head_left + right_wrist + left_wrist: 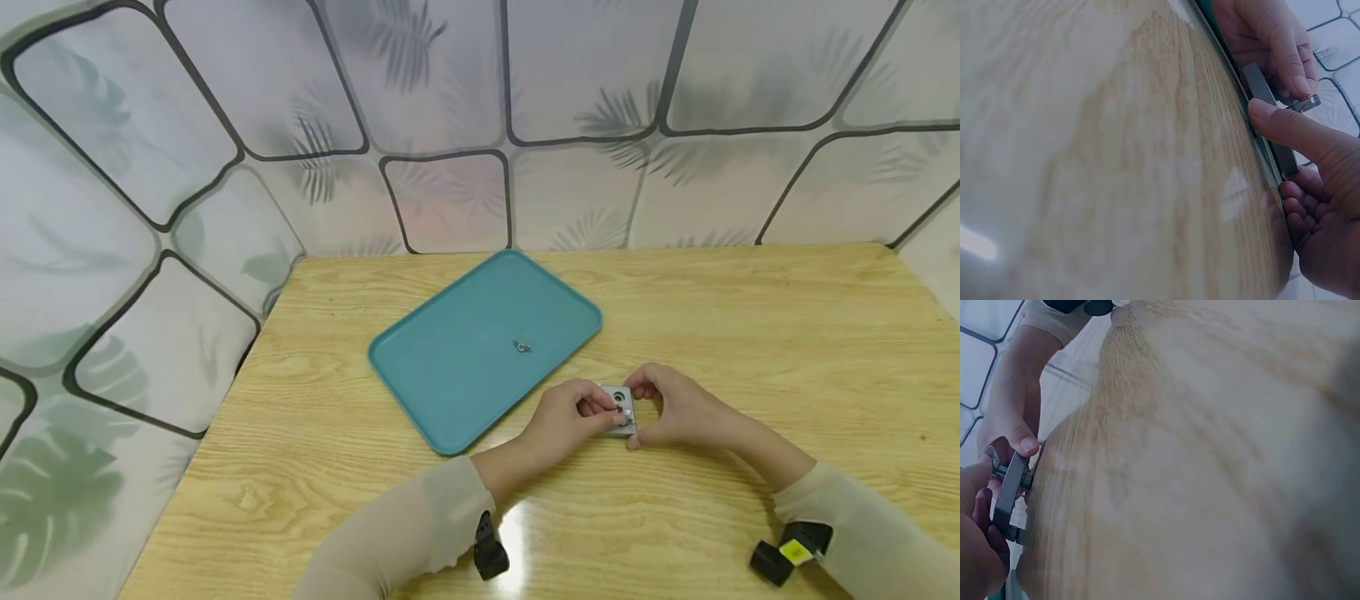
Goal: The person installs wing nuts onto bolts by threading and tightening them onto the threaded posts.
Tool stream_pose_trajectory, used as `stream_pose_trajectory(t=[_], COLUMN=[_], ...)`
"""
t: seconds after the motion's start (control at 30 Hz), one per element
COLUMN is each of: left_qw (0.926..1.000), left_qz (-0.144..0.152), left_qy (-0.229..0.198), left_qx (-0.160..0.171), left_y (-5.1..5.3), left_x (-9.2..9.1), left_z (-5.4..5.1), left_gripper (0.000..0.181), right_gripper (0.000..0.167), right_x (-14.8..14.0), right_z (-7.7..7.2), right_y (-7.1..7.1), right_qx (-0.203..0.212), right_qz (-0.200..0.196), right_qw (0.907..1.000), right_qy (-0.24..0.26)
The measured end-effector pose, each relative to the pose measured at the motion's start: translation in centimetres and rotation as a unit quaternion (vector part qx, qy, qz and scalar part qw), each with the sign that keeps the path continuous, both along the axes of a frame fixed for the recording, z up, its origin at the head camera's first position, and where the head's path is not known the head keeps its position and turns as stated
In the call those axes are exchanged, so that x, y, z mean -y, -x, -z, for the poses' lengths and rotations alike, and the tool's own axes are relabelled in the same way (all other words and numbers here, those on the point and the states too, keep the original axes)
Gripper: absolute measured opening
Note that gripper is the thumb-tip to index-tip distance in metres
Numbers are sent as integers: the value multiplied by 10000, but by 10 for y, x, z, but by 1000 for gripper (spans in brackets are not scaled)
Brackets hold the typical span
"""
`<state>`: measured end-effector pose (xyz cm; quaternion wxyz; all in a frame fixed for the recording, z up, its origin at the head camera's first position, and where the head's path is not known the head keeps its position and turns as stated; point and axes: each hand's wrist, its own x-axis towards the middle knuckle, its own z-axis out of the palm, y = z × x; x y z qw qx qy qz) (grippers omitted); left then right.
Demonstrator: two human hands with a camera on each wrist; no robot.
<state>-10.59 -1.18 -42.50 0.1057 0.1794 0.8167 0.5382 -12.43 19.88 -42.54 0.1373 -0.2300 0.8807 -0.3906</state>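
Observation:
A small grey metal plate (619, 398) with a round hole is between the two hands, just above the table. My right hand (678, 408) grips it by its right side, thumb at the near edge and fingers at the far one. With thumb and fingertips, my left hand (566, 417) pinches a silver wing nut (992, 454) on a threaded bolt that stands out of the plate. Bolt heads (1025, 481) show on the plate's other face in the left wrist view. The left fingers partly hide the plate in the head view.
A blue-green tray (450, 358) lies at an angle on the wooden table (787, 333), left of the hands. One loose wing nut (522, 346) lies in it. Behind the table hangs a leaf-patterned cloth or wall covering (450, 200).

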Motion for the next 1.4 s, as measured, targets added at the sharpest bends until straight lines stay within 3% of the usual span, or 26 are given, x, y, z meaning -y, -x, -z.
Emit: stream_pose_trajectory(t=[0.33,0.6,0.8,1.03,1.4], left_qw=[9992,9995,9989,9979,9999], left_qz=[236,231,282,240,-117], left_qy=[233,131,38,243,77], left_qx=[-209,-181,-368,-542,46], left_y=[0,-1,0,0,2], left_x=[0,0,2,1,0], left_z=[1,4,5,4,4], left_gripper=[26,20,13,10,9], right_gripper=[64,67,67,69,68], right_x=[0,-1,0,-1,-1], right_z=[-3,-2,-3,-3,-3], right_y=[0,-1,0,1,0], right_qx=[28,110,128,156,89], right_qz=[-49,-41,-64,-64,-79], right_qw=[9999,9999,9998,9997,9999], right_qy=[108,75,128,157,54])
